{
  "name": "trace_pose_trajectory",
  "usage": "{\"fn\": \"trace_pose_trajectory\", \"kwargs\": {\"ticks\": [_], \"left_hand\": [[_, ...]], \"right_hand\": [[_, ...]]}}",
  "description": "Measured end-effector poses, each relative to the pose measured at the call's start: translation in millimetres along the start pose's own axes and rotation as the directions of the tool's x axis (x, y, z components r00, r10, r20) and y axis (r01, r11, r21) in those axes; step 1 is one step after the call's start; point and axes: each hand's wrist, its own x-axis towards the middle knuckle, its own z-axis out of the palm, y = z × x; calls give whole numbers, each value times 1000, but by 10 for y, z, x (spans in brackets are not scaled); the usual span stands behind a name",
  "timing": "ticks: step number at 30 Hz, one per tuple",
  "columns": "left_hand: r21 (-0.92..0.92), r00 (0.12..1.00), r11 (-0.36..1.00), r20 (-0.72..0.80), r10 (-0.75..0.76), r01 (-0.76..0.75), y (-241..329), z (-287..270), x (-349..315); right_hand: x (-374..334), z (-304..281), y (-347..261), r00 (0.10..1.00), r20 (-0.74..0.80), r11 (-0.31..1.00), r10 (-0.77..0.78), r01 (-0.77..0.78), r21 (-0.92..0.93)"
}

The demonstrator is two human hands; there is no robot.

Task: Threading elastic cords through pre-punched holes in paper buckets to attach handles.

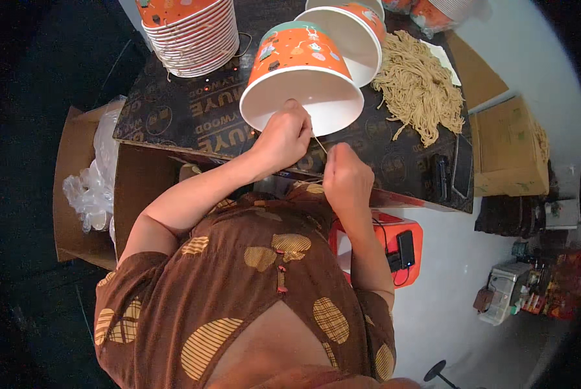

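An orange paper bucket [301,53] with printed figures lies tipped on the dark table, its white mouth facing me. At its near rim my left hand [284,136] is closed, pinching a thin tan string [320,144]. The string runs taut to my right hand [347,174], closed on it just off the table's front edge. Whether the string passes through the bucket's wall is hidden behind my left fingers. Another orange bucket [355,48] lies tipped behind to the right. A heap of loose tan strings [420,87] sits to the right of the buckets.
A tall stack of nested buckets [196,40] stands at the back left. Black scissors-like objects [441,176] lie near the table's right edge. An open carton [86,243] with plastic bags is at left, another carton [508,149] at right. A red stool [412,259] bears a black device.
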Motion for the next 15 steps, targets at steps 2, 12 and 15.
{"fn": "trace_pose_trajectory", "kwargs": {"ticks": [2,12,15], "left_hand": [[79,999,997,-32,-11,13,-4,6,-1],[471,964,852,230,132,-229,467,-213,-78],[383,911,866,376,172,-321,963,-349,-24]], "right_hand": [[-57,-32,-6,997,67,998,-42,46,-52],[-68,-1,56,996,-20,995,-86,87,47],[-109,-21,32,996,-45,994,-78,81,77]]}}
